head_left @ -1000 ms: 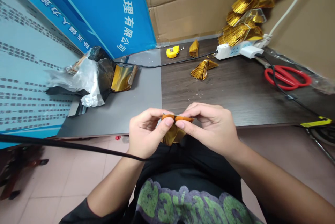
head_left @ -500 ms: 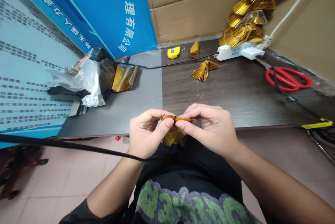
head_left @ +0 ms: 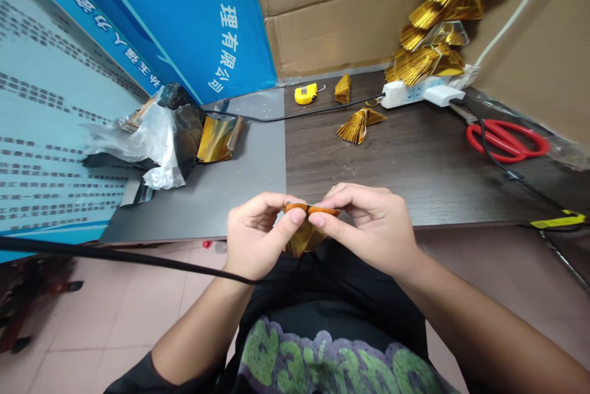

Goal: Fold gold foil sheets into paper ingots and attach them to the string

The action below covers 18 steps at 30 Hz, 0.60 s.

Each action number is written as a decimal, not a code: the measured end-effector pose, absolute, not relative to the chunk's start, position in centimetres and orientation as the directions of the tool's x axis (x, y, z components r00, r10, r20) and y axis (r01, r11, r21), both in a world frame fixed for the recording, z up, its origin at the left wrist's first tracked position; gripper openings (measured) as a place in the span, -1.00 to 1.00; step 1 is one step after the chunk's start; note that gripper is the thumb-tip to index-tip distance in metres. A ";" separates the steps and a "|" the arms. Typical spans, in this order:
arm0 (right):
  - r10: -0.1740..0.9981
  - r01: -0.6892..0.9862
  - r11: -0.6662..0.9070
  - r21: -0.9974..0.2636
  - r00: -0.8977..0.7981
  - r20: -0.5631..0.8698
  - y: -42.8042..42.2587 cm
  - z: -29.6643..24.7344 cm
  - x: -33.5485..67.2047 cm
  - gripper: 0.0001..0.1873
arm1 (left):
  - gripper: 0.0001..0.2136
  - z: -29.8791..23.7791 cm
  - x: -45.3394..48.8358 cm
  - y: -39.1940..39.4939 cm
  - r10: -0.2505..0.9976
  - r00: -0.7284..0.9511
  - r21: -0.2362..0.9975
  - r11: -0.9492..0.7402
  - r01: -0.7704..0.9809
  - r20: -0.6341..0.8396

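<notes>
Both hands meet just in front of the table's near edge, over my lap. My left hand (head_left: 258,237) and my right hand (head_left: 369,225) each pinch the top fold of a small piece of gold foil paper (head_left: 304,235) between thumb and fingers. The foil's lower part hangs down between the hands, partly hidden by the fingers. A folded gold fan (head_left: 357,123) lies on the dark table (head_left: 415,166) farther back.
Red scissors (head_left: 507,137) lie at the right. A white power strip (head_left: 415,90) and a pile of gold fans (head_left: 433,37) sit at the back by a cardboard wall. A yellow tape measure (head_left: 305,93), loose gold sheets (head_left: 216,136) and plastic bags (head_left: 157,136) are to the left. A black cable (head_left: 115,252) crosses low left.
</notes>
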State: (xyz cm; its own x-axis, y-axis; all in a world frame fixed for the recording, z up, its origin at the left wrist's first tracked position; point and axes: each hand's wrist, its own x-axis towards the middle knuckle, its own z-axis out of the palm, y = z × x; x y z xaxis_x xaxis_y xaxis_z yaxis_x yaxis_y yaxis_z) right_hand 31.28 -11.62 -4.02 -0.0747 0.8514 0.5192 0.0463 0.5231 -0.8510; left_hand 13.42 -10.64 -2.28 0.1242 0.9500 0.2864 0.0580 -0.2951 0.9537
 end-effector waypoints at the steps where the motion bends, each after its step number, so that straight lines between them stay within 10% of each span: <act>1: 0.851 0.046 0.524 -0.850 -0.073 0.520 -11.7 -4.0 31.3 -0.93 | -0.85 -2.3 13.4 -10.7 0.950 0.124 0.954 -0.295 0.060 0.286; 18: 0.865 0.027 0.500 -0.865 -0.061 0.498 -11.5 -4.1 31.0 -0.94 | -0.78 -2.2 13.4 -10.7 0.957 0.115 0.957 -0.276 0.089 0.265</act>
